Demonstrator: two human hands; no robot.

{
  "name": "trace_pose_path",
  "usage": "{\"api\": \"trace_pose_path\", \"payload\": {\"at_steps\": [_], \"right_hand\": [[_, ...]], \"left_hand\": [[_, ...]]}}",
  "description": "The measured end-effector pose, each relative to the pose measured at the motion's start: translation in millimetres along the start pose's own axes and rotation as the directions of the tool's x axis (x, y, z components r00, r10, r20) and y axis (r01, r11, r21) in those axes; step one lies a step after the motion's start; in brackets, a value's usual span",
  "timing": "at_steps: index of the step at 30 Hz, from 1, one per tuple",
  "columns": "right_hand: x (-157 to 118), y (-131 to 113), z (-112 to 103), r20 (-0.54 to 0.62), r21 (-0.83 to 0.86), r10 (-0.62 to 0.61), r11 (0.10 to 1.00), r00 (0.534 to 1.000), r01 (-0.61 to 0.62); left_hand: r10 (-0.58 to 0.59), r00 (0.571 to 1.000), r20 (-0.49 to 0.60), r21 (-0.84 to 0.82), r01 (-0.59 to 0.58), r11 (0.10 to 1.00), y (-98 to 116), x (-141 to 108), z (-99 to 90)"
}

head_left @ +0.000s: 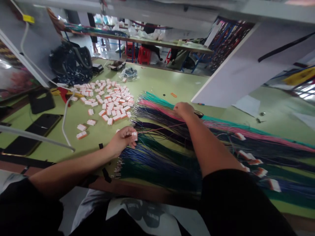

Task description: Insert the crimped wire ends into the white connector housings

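Observation:
In the head view my left hand [123,141] pinches a small white connector housing [134,136] between thumb and fingers. A thin pink wire [162,127] runs from that housing to the right, passing below my right wrist. My right hand [183,109] is closed over the bundle of pink wires [157,107], beside the teal wires [157,98]; its fingertips are partly hidden, so what they grip cannot be seen. Blue wires [142,157] and dark green wires [157,172] lie below my hands, their metal-tipped ends pointing left.
A spread of white and orange connector housings [110,101] covers the table [157,78] at the left. Several wired housings [261,172] lie at the right. A phone [33,134], a white cable [65,118], a dark bag [71,62] and a white panel [236,65] stand around.

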State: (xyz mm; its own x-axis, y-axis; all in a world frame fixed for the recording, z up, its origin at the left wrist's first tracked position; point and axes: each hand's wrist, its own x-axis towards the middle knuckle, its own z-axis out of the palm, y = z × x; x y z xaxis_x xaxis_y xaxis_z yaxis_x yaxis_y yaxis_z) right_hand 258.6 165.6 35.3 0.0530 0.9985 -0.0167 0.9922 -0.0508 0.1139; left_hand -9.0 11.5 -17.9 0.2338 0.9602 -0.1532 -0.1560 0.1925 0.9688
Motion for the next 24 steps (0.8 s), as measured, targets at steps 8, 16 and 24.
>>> {"api": "trace_pose_path", "payload": {"at_steps": [8, 16, 24], "right_hand": [[-2, -9, 11, -0.012, -0.038, 0.011, 0.999, 1.000, -0.011], [-1, 26, -1, -0.199, 0.324, 0.357, 0.903, 0.913, -0.283], [-28, 22, -8, -0.071, 0.117, -0.056, 0.991, 0.996, 0.064]], "left_hand": [[-0.012, 1.000, 0.011, -0.030, 0.012, 0.999, -2, 2, -2.5], [-0.018, 1.000, 0.002, -0.045, 0.018, 0.999, 0, 2, -0.9], [0.016, 0.999, 0.036, -0.029, -0.015, 0.999, -2, 3, -2.5]]}}
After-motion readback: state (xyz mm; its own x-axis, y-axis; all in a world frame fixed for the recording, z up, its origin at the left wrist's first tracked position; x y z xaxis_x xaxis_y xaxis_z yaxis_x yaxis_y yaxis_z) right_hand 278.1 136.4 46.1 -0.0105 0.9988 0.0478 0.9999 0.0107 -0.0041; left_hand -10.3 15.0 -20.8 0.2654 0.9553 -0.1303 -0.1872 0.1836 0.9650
